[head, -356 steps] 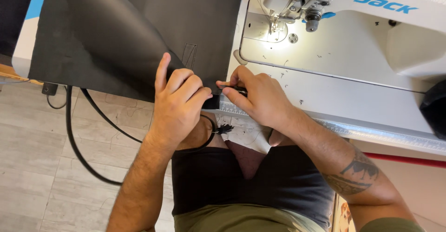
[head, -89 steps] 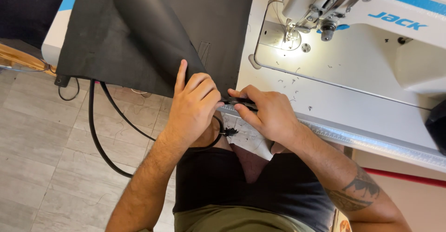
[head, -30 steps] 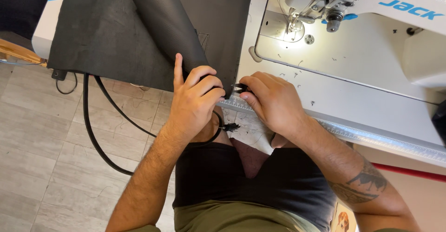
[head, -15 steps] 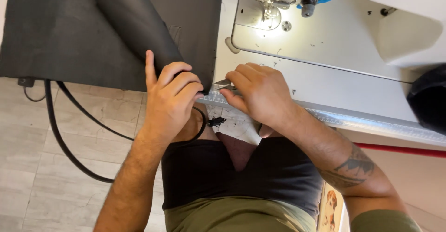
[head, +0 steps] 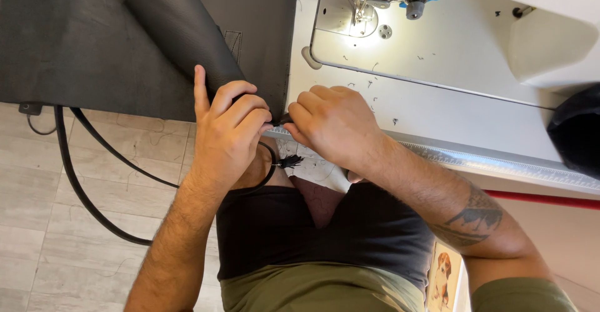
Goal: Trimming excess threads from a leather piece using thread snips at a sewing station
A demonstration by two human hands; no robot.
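Note:
A large sheet of dark grey leather-like fabric (head: 112, 43) lies over the left of the white sewing table, with a rolled fold running toward its near corner. My left hand (head: 228, 131) pinches that corner at the table's front edge, index finger raised. My right hand (head: 334, 124) meets it fingertip to fingertip, closed on a small dark tool (head: 285, 119) that mostly hides under the fingers. A thin black cord with a small tassel (head: 289, 160) hangs below the two hands.
A white sewing machine (head: 500, 12) stands at the back right, its lit needle area (head: 359, 18) beyond my right hand. A ruler strip (head: 500, 162) runs along the table's front edge. Black cables (head: 69, 174) hang over the tiled floor at left. A black object (head: 578, 131) sits far right.
My view has shifted a little; the hands stay together at the fabric's corner. The left index finger remains lifted, and the right fingers have curled tighter over the tool.

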